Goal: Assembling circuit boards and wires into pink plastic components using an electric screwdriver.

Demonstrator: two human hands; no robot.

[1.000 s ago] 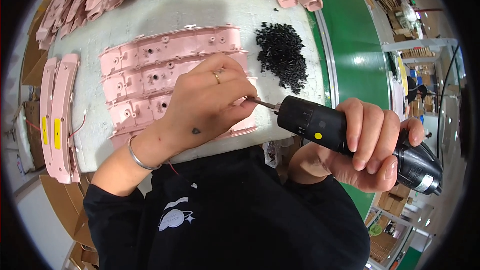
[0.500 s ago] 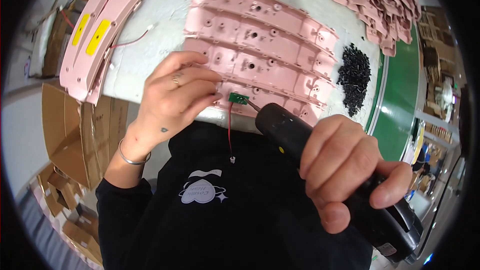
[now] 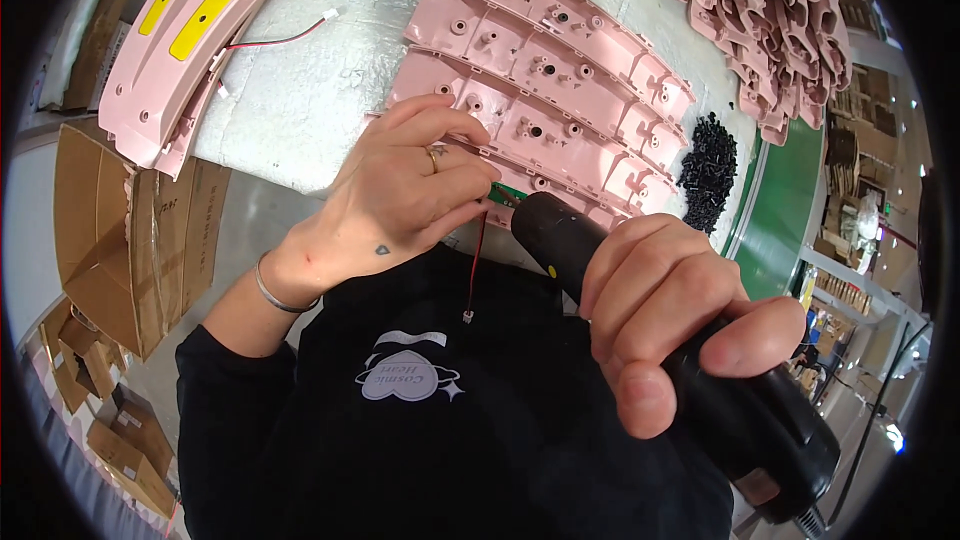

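My right hand (image 3: 680,310) is wrapped round a black electric screwdriver (image 3: 560,232), tilted so that its bit reaches the small green circuit board (image 3: 512,194). The board lies on the nearest of several pink plastic panels (image 3: 520,50), set side by side with their ribbed insides up. A thin red and black cable (image 3: 476,265) hangs from it toward me, ending in a white plug. My left hand (image 3: 410,175) has its fingertips pinched together at the board's left end, beside the bit. What they hold, if anything, is hidden.
Small black screws (image 3: 708,175) lie heaped right of the panels. Behind them is a pile of pink plastic parts (image 3: 760,30). Curved pink pieces (image 3: 165,70) with yellow stickers and loose cables lie at the left table edge. Cardboard boxes (image 3: 130,230) stand below on the left.
My left hand has moved right, its fingertips now close against the board and the bit. The panels appear shifted and turned slightly in view. The right hand keeps holding the screwdriver.
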